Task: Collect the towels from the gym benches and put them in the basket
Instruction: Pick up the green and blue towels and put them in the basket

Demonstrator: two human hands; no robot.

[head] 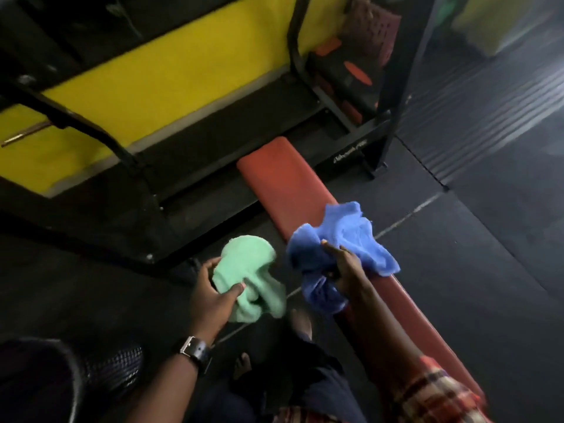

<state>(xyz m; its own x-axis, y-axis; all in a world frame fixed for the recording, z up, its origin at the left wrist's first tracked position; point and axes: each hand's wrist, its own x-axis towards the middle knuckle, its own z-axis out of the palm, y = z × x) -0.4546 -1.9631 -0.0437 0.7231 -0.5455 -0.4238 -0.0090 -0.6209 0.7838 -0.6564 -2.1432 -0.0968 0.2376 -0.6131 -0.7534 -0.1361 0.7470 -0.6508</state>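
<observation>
Plaid sleeve (436,398) fills the lower right corner, on the right arm. Opposite it, at the lower left edge, sits a dark mesh basket (113,370), only its rim and part of the wall in view.

At the frame's centre both hands are full. Left hand (210,293), with a watch (195,354) on the wrist, is closed around a green towel (247,279), thumb on top and fingers tucked under the bunched cloth. Right hand (343,270) clutches a blue towel (341,251), fingers buried in its folds. One towel to each hand probably means both can go to the basket in one trip, with neither dragging on the floor.

Green is crumpled into a compact wad, soft and thick, with one lobe drooping below the hand. Blue is looser, its corners flaring to the right and a tail hanging down. It lies over the red bench (280,178), which runs from centre to lower right; whether it touches the pad I cannot tell. Green is held clear of the bench, over the dark floor (457,270).

Black frames and a yellow wall (158,71) take up the upper left. Bare feet (244,364) show blurred at bottom centre.

I judge both towels collected and the drop into the basket, low and left of the green one, not yet done.
</observation>
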